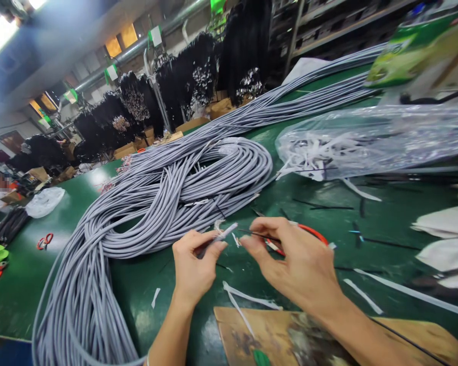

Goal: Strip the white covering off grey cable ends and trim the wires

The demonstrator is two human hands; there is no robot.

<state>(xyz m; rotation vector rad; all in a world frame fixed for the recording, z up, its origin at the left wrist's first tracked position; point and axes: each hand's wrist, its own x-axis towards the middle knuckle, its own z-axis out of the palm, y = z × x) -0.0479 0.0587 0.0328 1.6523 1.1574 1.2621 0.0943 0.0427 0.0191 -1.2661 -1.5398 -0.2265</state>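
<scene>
Near the centre, my left hand (196, 259) pinches a short grey cable end (229, 231) with a whitish tip pointing up and right. To its right, my right hand (290, 254) holds a thin black cable (265, 235) between thumb and fingers, its tip toward the grey cable end. The two do not visibly touch. Behind both hands lies a large looped bundle of grey cables (168, 188). Part of a red-handled tool (313, 233) shows behind my right hand.
A clear plastic bag (366, 142) with white strips lies at the right. White strips and black cable pieces are scattered on the green table (137, 295). A stained wooden board (252, 330) is at the front edge. Red-handled scissors (45, 241) lie left. A person sits far left.
</scene>
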